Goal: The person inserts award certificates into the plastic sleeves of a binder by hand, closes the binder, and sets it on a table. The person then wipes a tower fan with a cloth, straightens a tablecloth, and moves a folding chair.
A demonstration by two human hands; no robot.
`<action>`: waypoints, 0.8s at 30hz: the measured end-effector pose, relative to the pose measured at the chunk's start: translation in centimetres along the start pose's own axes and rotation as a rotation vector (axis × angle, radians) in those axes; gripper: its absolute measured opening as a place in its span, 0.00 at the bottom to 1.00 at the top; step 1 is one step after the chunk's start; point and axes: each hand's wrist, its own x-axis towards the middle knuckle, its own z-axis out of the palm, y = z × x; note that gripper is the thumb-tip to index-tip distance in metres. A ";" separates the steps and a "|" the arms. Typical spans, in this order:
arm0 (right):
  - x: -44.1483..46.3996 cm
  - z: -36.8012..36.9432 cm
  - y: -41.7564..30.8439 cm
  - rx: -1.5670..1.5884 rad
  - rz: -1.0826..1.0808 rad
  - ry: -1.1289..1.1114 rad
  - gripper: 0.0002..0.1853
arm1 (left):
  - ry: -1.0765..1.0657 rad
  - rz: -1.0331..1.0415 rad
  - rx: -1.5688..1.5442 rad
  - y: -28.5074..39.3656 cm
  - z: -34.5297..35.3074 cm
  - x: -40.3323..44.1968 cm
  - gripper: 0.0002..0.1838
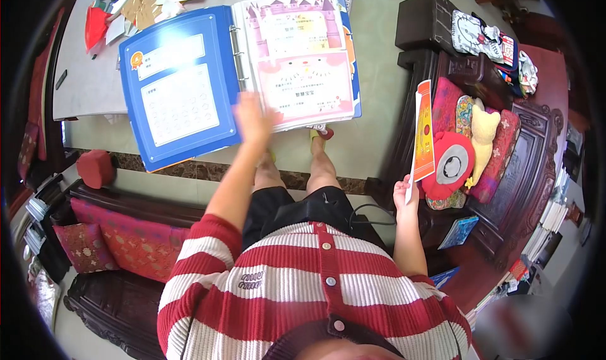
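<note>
A blue ring binder [178,85] lies open at the edge of the grey table, with a pink certificate page [306,85] in a clear sleeve on its right side. My left hand [254,121] is over the binder's lower edge near the rings; its fingers are smeared by motion, so their grip is unclear. Out to the right, my right hand [404,193] is closed on the lower end of an orange and white card [423,136], held upright and seen nearly edge-on.
Papers and a red item [96,29] lie on the grey table [88,98]. A dark wooden sofa with a red cushion [448,95], a red and grey plush [451,164] and a yellow plush [485,133] stands at right. Another red-cushioned sofa [136,243] is at lower left.
</note>
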 end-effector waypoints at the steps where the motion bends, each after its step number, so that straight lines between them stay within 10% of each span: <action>1: 1.1 0.2 -0.2 0.004 0.015 0.002 0.07 | -0.105 0.018 -0.039 4.2 3.2 -0.4 0.34; 4: 4.6 0.4 -1.3 0.008 0.076 -0.027 0.07 | -0.461 -0.020 0.028 14.3 8.5 -1.1 0.50; 10: 10.3 -0.4 -7.1 0.036 0.151 -0.164 0.08 | -0.411 -0.230 0.052 17.6 17.0 -1.0 0.56; 16: 14.4 0.9 -9.8 0.052 0.181 -0.303 0.09 | -0.079 -0.112 0.061 15.9 19.7 -2.0 0.34; 20: 16.2 2.7 -9.4 -0.010 0.207 -0.359 0.08 | 0.004 -0.432 -0.389 12.1 16.3 -1.2 0.08; 24: 17.9 3.0 -8.6 -0.054 0.198 -0.342 0.06 | 0.639 -0.592 -0.880 3.1 4.2 -0.8 0.12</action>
